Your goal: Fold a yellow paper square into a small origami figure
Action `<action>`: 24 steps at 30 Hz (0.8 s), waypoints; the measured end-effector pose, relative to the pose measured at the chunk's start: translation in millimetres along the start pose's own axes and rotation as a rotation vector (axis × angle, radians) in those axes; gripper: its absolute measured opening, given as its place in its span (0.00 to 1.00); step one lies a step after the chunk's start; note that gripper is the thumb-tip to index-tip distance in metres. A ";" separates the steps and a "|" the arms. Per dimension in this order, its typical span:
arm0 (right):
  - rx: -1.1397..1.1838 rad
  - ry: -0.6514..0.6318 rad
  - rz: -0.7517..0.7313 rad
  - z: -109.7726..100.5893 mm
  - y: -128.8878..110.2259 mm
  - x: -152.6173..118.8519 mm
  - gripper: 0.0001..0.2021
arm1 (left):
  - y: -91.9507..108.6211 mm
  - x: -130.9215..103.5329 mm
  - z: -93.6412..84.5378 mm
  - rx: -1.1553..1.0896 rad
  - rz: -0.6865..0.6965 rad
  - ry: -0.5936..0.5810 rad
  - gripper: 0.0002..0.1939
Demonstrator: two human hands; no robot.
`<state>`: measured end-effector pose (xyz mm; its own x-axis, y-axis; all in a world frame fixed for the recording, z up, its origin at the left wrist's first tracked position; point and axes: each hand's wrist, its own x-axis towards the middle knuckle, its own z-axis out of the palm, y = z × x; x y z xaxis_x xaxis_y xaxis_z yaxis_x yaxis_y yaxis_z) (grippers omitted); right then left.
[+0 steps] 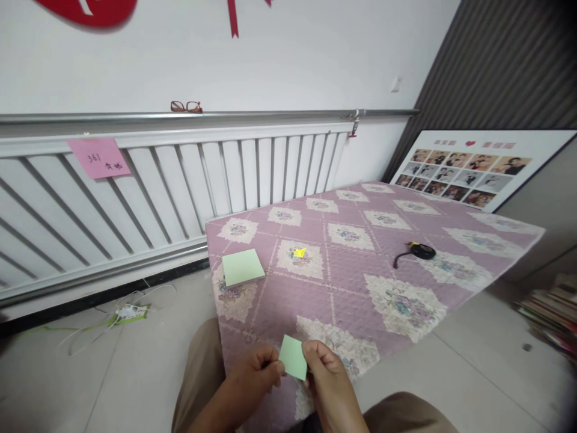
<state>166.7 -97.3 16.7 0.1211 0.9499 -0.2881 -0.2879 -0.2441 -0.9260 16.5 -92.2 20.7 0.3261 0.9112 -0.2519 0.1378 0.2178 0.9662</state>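
Note:
A small green square of paper (293,357) is held up over the near edge of the table. My left hand (258,380) pinches its left side, and my right hand (328,379) grips its right edge between thumb and fingers. Farther left on the table lies a pad of pale green sticky notes (243,267). Beyond my hands sits a small yellow folded paper piece (299,253); its exact shape is too small to make out.
A purple floral cloth (311,294) covers the table. Toward the right lies a black coiled cable (422,250). Behind stands a white radiator (252,171) bearing a pink note (99,158); glasses (186,107) rest on the pipe. A power strip (130,314) is on the floor.

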 end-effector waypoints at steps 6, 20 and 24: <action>-0.073 0.004 0.022 -2.0 1.2 0.3 0.18 | -2.9 8.3 -4.7 -0.076 -0.022 0.168 0.15; -0.276 -0.231 0.083 -1.7 23.3 -5.6 0.14 | -9.7 34.7 -2.1 -0.119 -0.014 0.227 0.11; -0.271 -0.212 0.092 -1.3 27.6 -4.8 0.15 | -7.8 36.0 -0.5 -0.051 0.029 0.226 0.09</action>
<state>159.5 -108.9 -7.8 -0.1022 0.9338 -0.3428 -0.0222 -0.3467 -0.9377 26.8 -60.9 4.1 0.1106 0.9712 -0.2111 0.0826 0.2027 0.9757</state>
